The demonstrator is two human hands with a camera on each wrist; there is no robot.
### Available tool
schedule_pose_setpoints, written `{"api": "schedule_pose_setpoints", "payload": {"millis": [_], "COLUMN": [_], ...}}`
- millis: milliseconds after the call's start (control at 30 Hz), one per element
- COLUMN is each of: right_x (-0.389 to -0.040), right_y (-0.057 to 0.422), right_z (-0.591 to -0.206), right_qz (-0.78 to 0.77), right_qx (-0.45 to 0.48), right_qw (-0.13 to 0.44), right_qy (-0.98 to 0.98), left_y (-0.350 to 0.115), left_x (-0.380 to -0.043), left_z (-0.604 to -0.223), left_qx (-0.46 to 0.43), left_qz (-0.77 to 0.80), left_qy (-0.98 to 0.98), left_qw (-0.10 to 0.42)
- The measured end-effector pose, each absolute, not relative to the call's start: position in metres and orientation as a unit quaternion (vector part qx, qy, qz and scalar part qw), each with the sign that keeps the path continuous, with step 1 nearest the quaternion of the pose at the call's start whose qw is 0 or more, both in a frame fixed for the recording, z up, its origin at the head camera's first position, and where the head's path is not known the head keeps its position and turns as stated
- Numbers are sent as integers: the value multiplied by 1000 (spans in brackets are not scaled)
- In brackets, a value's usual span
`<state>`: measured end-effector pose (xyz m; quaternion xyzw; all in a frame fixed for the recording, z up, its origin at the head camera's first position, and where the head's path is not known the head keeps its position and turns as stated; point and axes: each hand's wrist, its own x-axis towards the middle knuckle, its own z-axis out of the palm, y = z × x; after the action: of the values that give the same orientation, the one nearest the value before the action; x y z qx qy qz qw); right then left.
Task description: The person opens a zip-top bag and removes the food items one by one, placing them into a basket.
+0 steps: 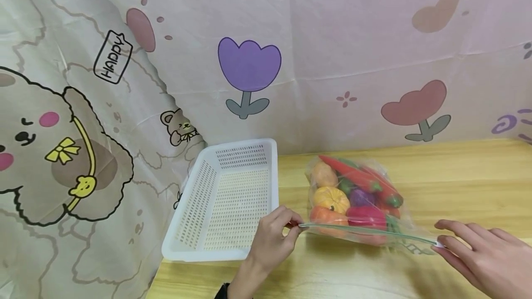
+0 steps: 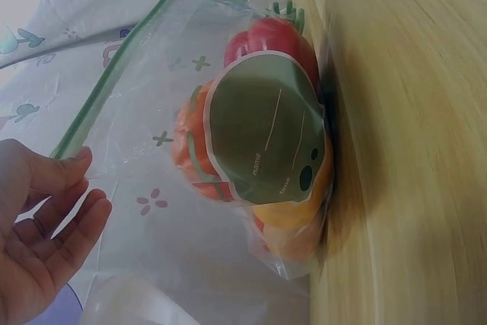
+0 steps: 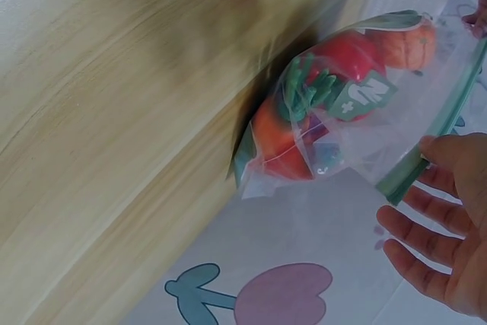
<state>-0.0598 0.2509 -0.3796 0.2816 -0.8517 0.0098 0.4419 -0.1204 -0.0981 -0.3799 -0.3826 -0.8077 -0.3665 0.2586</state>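
A clear zip bag (image 1: pixel 405 225) full of toy vegetables lies on the wooden table, its green zip edge drawn straight toward me. Inside show red chili peppers (image 1: pixel 353 172), a yellow pumpkin (image 1: pixel 331 200), an orange pumpkin (image 1: pixel 328 216) and a magenta vegetable (image 1: pixel 367 218). My left hand (image 1: pixel 274 234) pinches the left end of the zip between thumb and forefinger. At the zip's right end, my right hand (image 1: pixel 482 248) pinches the edge with thumb and forefinger, the other fingers spread. In the left wrist view a green label (image 2: pixel 266 127) covers part of the contents.
A white perforated basket (image 1: pixel 272 183) stands left of the bag, with nothing in it. Behind the wooden table (image 1: pixel 469 174) hangs a printed cloth (image 1: pixel 332 50) with flowers, and another with bears hangs at the left.
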Motion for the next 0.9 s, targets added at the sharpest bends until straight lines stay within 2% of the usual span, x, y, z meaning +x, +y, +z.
{"api": "schedule_pose_setpoints", "payload": {"millis": [267,900], "right_x": [-60,-58], "right_y": [251,258], "right_z": [-383,-378], "right_qz": [33,3], "right_qx": [274,269], "right_qw": [466,442], "right_qy": [-841,-856], "left_y": [-99,-101], "left_x": [-121,-120], "left_z": [-381,-381], "left_qx": [-385,-379], "left_qz": [-361,-363], "left_qy": [-808,-811], "left_qw": [261,258]}}
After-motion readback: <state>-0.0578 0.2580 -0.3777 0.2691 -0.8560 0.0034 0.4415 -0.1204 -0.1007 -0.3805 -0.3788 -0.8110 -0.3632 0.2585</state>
